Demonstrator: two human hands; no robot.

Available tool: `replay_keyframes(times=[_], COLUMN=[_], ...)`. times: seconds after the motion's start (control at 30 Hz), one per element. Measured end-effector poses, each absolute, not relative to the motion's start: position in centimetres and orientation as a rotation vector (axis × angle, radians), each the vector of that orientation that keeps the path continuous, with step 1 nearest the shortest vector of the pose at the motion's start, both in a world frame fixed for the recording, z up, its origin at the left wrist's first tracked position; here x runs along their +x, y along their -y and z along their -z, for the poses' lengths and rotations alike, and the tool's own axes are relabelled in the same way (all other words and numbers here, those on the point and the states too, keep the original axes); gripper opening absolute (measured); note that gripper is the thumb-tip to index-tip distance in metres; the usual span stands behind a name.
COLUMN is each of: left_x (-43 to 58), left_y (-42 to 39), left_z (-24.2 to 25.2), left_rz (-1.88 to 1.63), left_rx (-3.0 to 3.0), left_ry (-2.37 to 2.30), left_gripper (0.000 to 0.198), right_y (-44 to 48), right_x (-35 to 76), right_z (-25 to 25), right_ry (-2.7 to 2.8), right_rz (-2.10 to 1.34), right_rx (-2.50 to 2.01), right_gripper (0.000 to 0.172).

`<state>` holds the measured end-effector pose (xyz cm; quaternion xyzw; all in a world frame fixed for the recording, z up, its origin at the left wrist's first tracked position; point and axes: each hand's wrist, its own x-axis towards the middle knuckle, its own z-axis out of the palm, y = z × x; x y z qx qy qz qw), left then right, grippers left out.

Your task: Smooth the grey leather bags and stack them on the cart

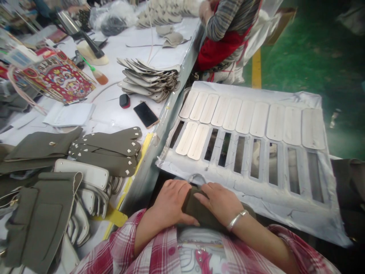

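No text legible; characters on red printed panel too blurred.

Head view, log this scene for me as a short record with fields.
Left hand: on an olive piece
Right hand: on the same piece
Right wrist: silver bracelet
Rack: pale strips, two in the near row
Table: phone, bottle
Co-worker: striped sleeve

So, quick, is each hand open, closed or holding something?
Left hand: partly curled on the olive-grey leather-like piece; grip can't be told.
Right hand: fingers bent, on the same piece; grip can't be told.
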<state>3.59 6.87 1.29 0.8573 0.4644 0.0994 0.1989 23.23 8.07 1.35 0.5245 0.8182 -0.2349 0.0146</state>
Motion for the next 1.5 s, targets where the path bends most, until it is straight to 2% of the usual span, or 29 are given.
replay_keyframes(times=[0.13, 0.3, 0.4, 0.5, 0.73, 0.83, 0.9, 1.13, 1.37, 1.5], left_x=[3.4, 2.2, 1.3, 0.7, 0.9, 1.1, 1.3, 1.8, 1.7, 0.3], left_y=[-6.3, -6.1, -6.2, -5.8, -4.0, -3.7, -3.8, -4.5, -4.1, -3.2], left_z=[-1.3, -1.4, -1.5, -1.7, -2.0, -2.0, -2.0, -1.8, -1.7, -2.1], left_rz=[-0.312, -0.328, -0.326, -0.333, -0.342, -0.216, -0.161, -0.23, -0.279, -0.49], left_rx=[2.426, 2.477, 2.45, 2.321, 2.341, 2.492, 2.581, 2.657, 2.625, 2.298], left_ry=[-1.277, -1.127, -1.067, -1.172, -1.323, -1.308, -1.289, -1.206, -1.179, -1.345], left_gripper=[0.09, 0.103, 0.108, 0.097, 0.07, 0.084, 0.094, 0.08, 0.081, 0.092], right_y=[-7.6, -6.2, -4.5, -2.7, -1.8, -2.1, -2.3, -2.5, -2.1, -1.7], right_x=[23.3, 25.2, 26.8, 27.8, 27.1, 26.4, 26.0, 26.0, 26.1, 26.2], right_z=[-1.2, -1.5, -1.8, -1.7, -1.4, -1.2, -1.0, -0.3, -0.7, -0.6], right_ry=[-2.553, -2.691, -2.833, -2.859, -2.858, -2.912, -2.911, -2.935, -2.957, -2.985], right_rz=[0.696, 0.899, 0.849, 0.674, 0.499, 0.479, 0.489, 0.521, 0.487, 0.378], right_rx=[1.677, 1.679, 1.576, 1.582, 1.615, 1.561, 1.576, 1.552, 1.56, 1.568], right_gripper=[0.033, 0.031, 0.05, 0.069, 0.069, 0.078, 0.077, 0.071, 0.07, 0.072])
